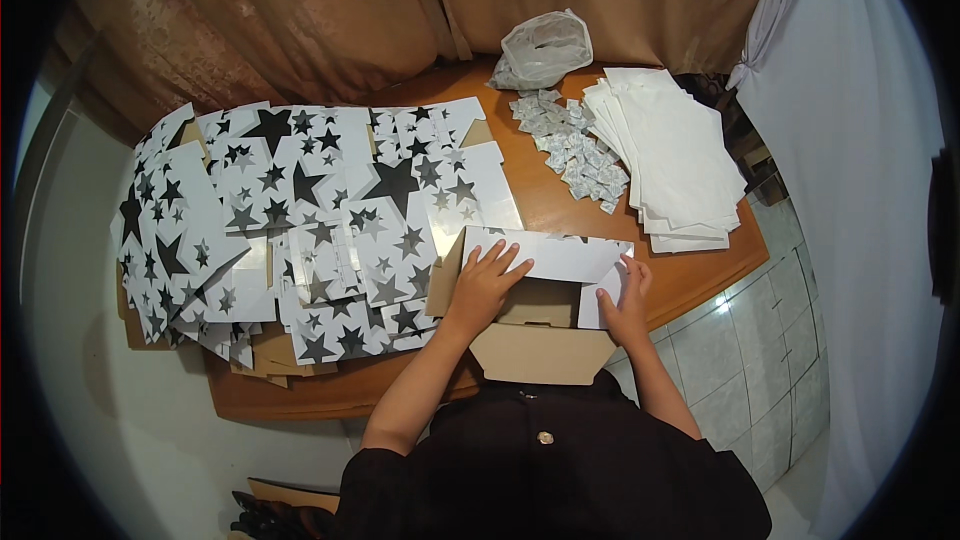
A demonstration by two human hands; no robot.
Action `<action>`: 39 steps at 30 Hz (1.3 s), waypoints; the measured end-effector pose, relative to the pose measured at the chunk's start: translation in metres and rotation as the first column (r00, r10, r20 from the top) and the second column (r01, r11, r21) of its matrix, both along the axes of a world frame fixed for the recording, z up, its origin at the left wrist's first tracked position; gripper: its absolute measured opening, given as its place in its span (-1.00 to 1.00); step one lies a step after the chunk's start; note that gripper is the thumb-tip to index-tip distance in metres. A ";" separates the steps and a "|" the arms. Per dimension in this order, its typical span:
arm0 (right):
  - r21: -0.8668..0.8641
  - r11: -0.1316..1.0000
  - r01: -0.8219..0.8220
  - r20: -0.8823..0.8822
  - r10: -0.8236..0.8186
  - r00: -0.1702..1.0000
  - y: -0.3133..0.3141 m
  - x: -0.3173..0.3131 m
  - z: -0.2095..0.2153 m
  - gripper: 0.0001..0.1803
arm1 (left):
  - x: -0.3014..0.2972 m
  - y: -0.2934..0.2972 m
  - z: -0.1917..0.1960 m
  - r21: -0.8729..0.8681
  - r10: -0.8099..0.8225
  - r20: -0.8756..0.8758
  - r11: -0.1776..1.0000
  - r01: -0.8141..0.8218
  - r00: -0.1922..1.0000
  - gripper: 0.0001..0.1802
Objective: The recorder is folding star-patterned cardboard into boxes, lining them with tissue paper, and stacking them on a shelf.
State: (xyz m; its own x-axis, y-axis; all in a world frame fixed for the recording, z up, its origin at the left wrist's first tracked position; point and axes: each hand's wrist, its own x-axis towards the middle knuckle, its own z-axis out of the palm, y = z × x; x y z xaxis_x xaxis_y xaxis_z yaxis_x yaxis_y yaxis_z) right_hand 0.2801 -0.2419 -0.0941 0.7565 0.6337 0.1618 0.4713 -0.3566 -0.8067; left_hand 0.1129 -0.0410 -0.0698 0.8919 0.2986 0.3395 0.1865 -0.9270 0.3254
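A half-folded cardboard box (548, 258), white with black stars outside and brown inside, sits at the near edge of the wooden table (690, 275). My left hand (484, 280) lies flat on its left side, fingers spread over the white top flap. At the box's right end my right hand (626, 302) pinches the white side flap. A brown flap (540, 352) hangs toward my body.
Several flat star-printed box blanks (300, 215) cover the table's left half. A stack of white paper sheets (675, 155) lies at the right, small star-printed packets (578, 145) beside it, and a clear plastic bag (545, 48) behind. Brown curtains hang at the back; tiled floor shows at the right.
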 end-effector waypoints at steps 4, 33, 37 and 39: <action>-0.247 0.969 -0.021 0.209 0.074 0.975 0.007 -0.004 0.020 -0.32 | -0.008 -0.008 0.014 0.015 0.002 -0.014 1.000 -0.001 1.000 -0.54; 0.123 0.971 -0.203 0.423 0.133 0.896 -0.072 -0.026 -0.036 -0.48 | -0.089 0.022 -0.044 -0.510 0.302 0.426 0.859 -0.049 0.853 -0.42; 0.154 0.977 0.151 0.067 -0.163 0.984 -0.048 -0.030 -0.045 -0.74 | -0.090 -0.004 -0.024 -0.051 0.013 0.361 0.999 0.006 0.933 -0.57; 0.359 0.891 0.278 -0.108 -0.256 0.960 -0.024 -0.030 -0.037 -0.82 | -0.074 -0.018 -0.040 0.038 0.118 0.577 0.985 -0.170 0.808 -0.67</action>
State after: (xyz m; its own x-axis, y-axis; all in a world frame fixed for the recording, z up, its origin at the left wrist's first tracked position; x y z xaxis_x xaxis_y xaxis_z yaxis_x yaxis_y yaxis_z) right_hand 0.2503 -0.2662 -0.1312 0.9037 0.3101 0.2952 0.3496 -0.1365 -0.9269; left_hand 0.0393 -0.0595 -0.1100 0.4786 0.3554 0.8029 0.1253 -0.9327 0.3382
